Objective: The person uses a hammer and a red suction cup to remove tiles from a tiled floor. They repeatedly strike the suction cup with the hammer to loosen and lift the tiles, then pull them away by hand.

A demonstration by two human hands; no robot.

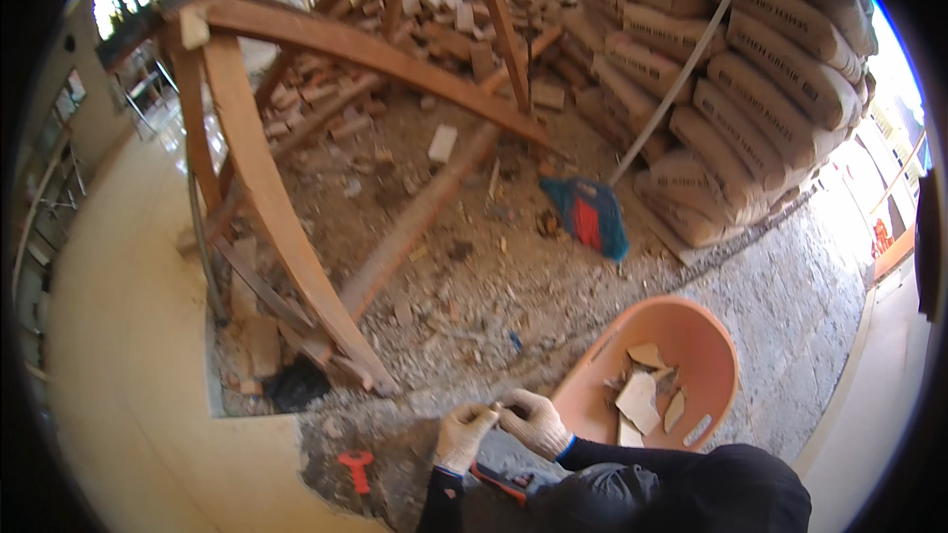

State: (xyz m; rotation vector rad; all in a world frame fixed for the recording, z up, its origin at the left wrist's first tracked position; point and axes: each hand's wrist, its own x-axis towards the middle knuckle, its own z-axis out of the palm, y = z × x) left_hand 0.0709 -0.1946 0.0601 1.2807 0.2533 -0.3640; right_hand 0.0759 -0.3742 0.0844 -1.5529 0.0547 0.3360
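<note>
Both my hands wear off-white knitted gloves and meet low in the view. My left hand (464, 436) has its fingers pinched together at the fingertips of my right hand (533, 422), which are curled closed too. Whatever lies between them is too small and dark to name. Just below the hands sits a black and orange tool (502, 482), partly hidden by my dark clothing. An orange-handled tool (355, 469) lies on the rough grey floor left of my left hand. To the right of my right hand is an orange plastic basin (724, 360) holding several broken pale tile pieces (640, 401).
A wooden trestle frame (259, 173) stands over rubble at the left. Stacked bags (750, 133) rise at the right, with a blue and red broom (590, 220) leaning on them. Broken bricks (434, 30) pile up behind. Black plastic (298, 385) lies near the pale tiled floor (128, 336).
</note>
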